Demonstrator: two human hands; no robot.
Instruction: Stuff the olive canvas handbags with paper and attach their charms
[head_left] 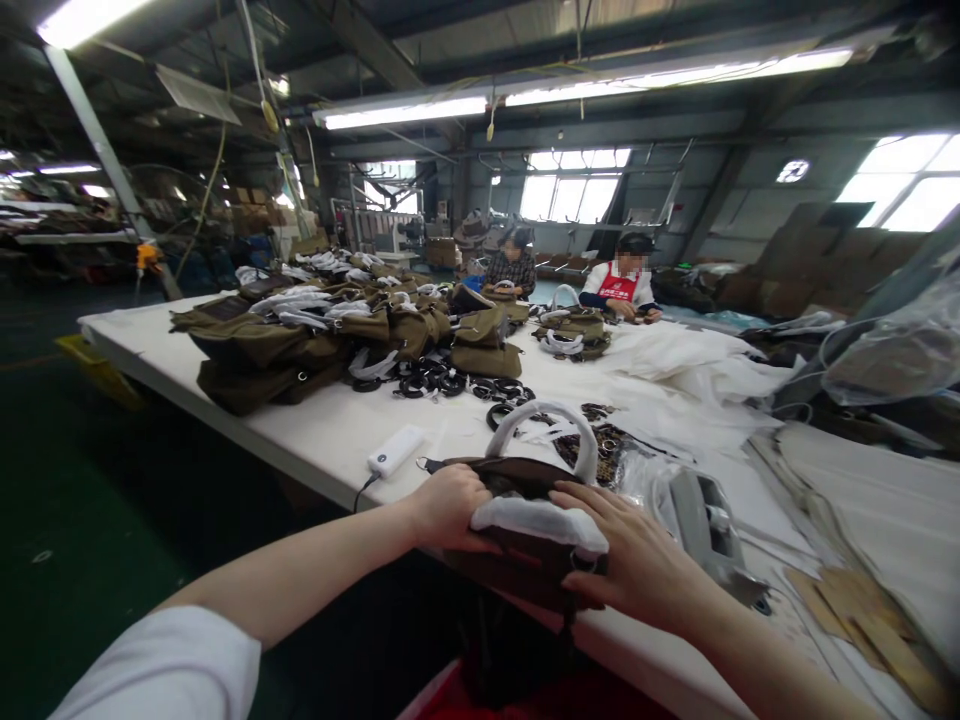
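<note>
A dark brown handbag (525, 575) sits at the near edge of the white table, its top facing me. White wrapping covers both of its handles; the far handle (517, 425) stands up in an arch, while the near handle (540, 522) lies toward me. My left hand (450, 505) is closed on the bag's left rim, with the thumb on the near side and the fingers curled at the opening. On the right side, my right hand (630, 545) grips the bag, fingers over the rim and thumb low near a metal ring. The bag's inside is mostly hidden.
Olive-brown bags (300, 340) with wrapped handles are heaped on the table (315, 440). Black rolled straps (442, 382) lie before them. A white power bank (395, 450) with a cable is left of the bag; a grey tape dispenser (709, 530) stands right. Two people sit across the table.
</note>
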